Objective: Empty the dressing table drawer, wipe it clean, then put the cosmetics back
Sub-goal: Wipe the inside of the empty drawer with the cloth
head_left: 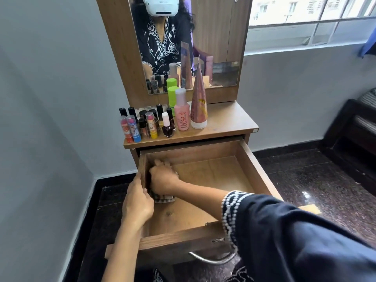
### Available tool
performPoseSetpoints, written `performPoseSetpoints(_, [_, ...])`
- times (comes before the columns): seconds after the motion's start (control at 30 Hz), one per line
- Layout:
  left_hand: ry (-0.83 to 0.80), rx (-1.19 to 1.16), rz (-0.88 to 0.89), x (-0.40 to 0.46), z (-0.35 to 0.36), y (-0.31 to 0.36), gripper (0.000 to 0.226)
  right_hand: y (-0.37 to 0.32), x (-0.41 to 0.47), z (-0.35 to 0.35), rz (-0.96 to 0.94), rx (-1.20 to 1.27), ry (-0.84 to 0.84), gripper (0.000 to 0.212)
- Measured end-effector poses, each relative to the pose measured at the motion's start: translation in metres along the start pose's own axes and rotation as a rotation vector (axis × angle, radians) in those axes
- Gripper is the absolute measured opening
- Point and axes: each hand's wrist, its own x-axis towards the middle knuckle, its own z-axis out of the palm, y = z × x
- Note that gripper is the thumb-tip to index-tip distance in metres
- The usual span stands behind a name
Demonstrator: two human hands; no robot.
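The wooden drawer [250,171] of the dressing table is pulled out, with no cosmetics in it. My right hand [162,179] reaches into its back left corner and presses a checked cloth [162,198] against the drawer's floor and left wall. Most of the cloth is hidden under that hand. My left hand [137,200] grips the top edge of the drawer's left wall. On the tabletop [227,123] stand the cosmetics: lipsticks [132,127], a nail polish bottle [167,127], a pink bottle [181,110], a green-capped bottle [173,96] and a tall pink tube [199,102].
A mirror [215,37] rises behind the tabletop. The drawer's metal handle [211,259] faces me at the front. A grey wall stands close on the left, dark polished floor [315,180] lies to the right, and dark furniture [354,135] sits at the far right.
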Motion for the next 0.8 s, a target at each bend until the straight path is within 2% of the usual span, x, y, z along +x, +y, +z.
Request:
performPoseSetpoints(0.13, [0.009, -0.016, -0.016, -0.003, 0.0, 0.003, 0.053, 0.016, -0.041, -0.004, -0.213, -0.141, -0.236, 0.041])
performPoseSetpoints(0.2, [0.016, -0.009, -0.028, -0.004, 0.0, 0.004, 0.053, 0.026, -0.062, 0.001, -0.296, -0.223, -0.275, 0.048])
performPoseSetpoints(0.4, [0.012, -0.008, -0.027, -0.004, -0.001, 0.004, 0.053, 0.022, -0.049, -0.002, -0.224, -0.163, -0.232, 0.061])
performPoseSetpoints(0.6, [0.007, -0.014, -0.007, -0.002, 0.0, 0.001, 0.053, 0.024, -0.004, -0.009, -0.068, -0.045, -0.092, 0.055])
performPoseSetpoints(0.8, [0.005, -0.029, -0.006, -0.002, 0.001, 0.0, 0.053, 0.066, -0.016, -0.026, -0.189, -0.229, -0.006, 0.058])
